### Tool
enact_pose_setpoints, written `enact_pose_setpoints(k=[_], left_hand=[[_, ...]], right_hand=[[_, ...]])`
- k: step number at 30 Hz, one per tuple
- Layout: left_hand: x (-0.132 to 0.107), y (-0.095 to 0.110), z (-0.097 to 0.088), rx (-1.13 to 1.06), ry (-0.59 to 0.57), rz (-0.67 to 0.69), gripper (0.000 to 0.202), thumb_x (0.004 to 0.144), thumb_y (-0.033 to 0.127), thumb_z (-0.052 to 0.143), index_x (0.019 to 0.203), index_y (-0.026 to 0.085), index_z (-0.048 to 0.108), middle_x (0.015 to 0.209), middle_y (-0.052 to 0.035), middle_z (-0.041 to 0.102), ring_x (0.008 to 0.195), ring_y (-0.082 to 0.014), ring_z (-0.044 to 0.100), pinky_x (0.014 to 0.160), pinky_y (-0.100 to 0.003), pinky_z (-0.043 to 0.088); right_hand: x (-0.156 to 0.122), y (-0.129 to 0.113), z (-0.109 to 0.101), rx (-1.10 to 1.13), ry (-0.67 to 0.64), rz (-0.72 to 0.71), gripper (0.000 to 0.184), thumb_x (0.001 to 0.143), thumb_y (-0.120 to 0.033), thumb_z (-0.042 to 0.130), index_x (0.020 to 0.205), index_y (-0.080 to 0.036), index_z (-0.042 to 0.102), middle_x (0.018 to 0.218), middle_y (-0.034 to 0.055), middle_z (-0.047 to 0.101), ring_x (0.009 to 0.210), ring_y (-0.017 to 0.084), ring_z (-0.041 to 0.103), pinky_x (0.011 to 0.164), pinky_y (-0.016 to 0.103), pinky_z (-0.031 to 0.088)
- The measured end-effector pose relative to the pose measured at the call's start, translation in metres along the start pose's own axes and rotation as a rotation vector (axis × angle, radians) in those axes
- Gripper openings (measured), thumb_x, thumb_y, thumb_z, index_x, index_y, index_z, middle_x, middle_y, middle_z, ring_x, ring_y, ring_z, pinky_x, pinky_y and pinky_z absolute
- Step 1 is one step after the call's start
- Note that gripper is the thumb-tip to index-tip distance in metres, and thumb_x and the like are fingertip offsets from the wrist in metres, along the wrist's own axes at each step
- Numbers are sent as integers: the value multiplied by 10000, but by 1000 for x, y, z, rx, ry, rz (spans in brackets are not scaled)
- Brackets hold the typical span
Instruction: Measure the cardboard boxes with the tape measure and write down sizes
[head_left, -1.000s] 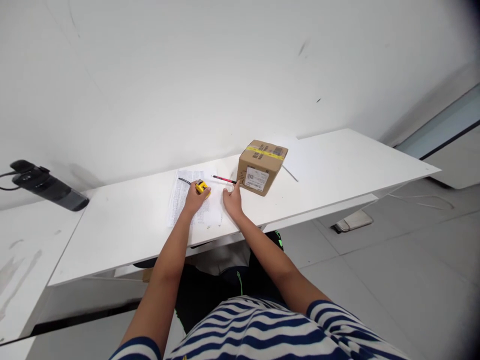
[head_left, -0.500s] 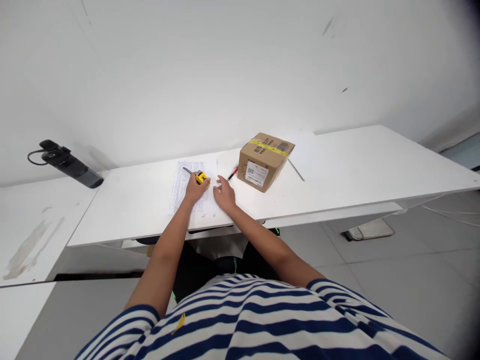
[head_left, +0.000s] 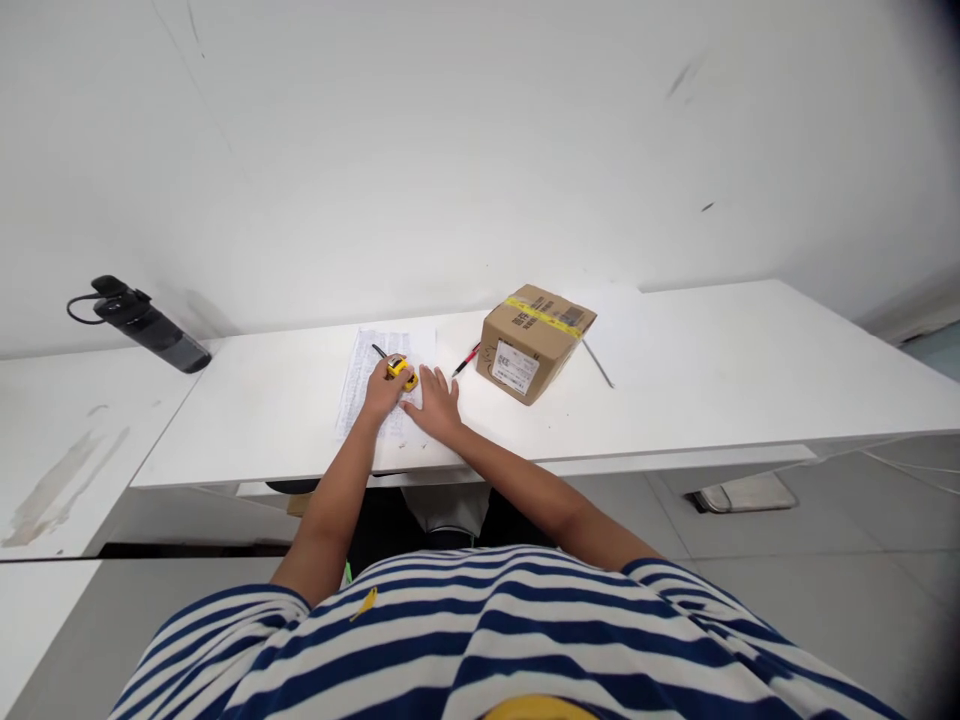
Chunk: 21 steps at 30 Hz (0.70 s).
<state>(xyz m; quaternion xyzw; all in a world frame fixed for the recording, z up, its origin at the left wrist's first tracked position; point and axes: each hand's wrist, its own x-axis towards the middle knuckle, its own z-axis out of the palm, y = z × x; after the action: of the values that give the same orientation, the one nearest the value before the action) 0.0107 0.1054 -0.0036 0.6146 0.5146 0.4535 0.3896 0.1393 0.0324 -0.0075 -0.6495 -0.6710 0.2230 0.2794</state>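
Observation:
My left hand (head_left: 384, 391) is closed round a small yellow tape measure (head_left: 400, 368) on a printed sheet of paper (head_left: 365, 372) that lies on the white table (head_left: 262, 420). My right hand (head_left: 435, 405) lies open and flat on the same sheet, just right of the tape measure, fingers spread. A short black strap or tab sticks out behind the tape measure. A red and black pen (head_left: 466, 359) lies just past my right hand, between the paper and a cardboard box (head_left: 534, 341).
The taped cardboard box with a white label stands right of the pen. A thin grey rod (head_left: 598, 362) lies behind the box. A dark bottle (head_left: 150, 325) lies on the neighbouring table at the left. Grey floor tiles show at the right.
My right hand has moved left from near the pen and box onto the paper beside the tape measure. The pen has turned from lying crosswise to pointing at the box. The view shifted.

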Motion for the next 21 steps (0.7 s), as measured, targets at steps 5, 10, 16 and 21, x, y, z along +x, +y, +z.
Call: enact_pose_setpoints(k=[5, 10, 16, 21], left_hand=[[-4, 2, -2, -3, 3, 64, 403, 783, 451, 715, 1115, 222, 713, 1141, -61, 717, 1023, -208, 670, 954, -352, 525], [-16, 17, -3, 13, 18, 109, 343, 796, 427, 704, 1065, 215, 727, 1145, -64, 732, 1081, -246, 674, 990, -380, 521], [-30, 71, 12, -110, -144, 71, 374, 811, 465, 722, 1093, 220, 733, 1184, -67, 732, 1109, -262, 673, 950, -381, 538], [-26, 113, 23, -319, -263, -64, 524, 762, 590, 761, 1122, 211, 725, 1169, -103, 735, 1081, -266, 690, 904, -397, 557]], right_hand=[[7, 2, 0, 30, -29, -17, 829, 932, -561, 590, 1606, -197, 273, 1677, 161, 310, 1598, 334, 136, 1243, 647, 19], [9, 4, -2, 110, 15, -22, 683, 943, -516, 598, 1530, -222, 409, 1620, 133, 428, 1575, 330, 232, 1240, 661, 16], [-4, 9, -10, 392, 351, -198, 531, 908, -397, 630, 1384, -186, 529, 1449, 144, 605, 1406, 256, 519, 1205, 453, 370], [-20, 10, -34, 534, 563, -251, 521, 915, -486, 617, 1336, -213, 475, 1567, 175, 488, 1462, 259, 476, 1176, 475, 433]])
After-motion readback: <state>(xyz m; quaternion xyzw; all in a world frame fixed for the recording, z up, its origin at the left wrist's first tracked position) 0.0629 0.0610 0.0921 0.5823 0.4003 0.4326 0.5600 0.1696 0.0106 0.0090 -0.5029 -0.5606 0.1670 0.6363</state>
